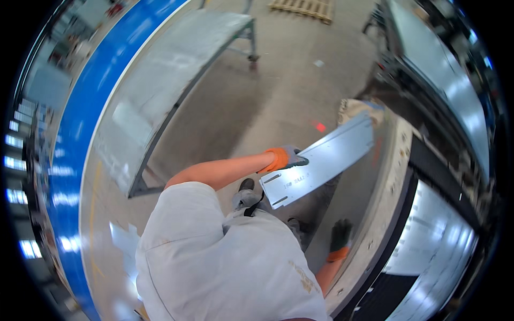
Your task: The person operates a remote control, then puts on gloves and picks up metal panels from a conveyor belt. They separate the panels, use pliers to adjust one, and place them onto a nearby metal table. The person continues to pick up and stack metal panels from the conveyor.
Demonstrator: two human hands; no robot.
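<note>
My left hand (285, 158), in a grey glove with an orange cuff, grips the near long edge of a long flat grey sheet-metal panel (326, 158). The panel has slots near its lower end and slants up to the right, its far end over the pale workbench (388, 182). My right hand (340, 234), gloved the same way, hangs low beside the bench's curved edge. It holds nothing and its fingers point up and are loosely spread. My white shirt fills the lower middle, with my shoes (247, 197) just below the panel.
A metal-framed table (160, 85) topped with a shiny sheet stands to the left. A broad blue band (80, 123) runs along the far left. A wooden pallet (302, 7) lies at the top. A red light spot (320, 127) marks the concrete floor. Dark machinery (439, 91) lines the right.
</note>
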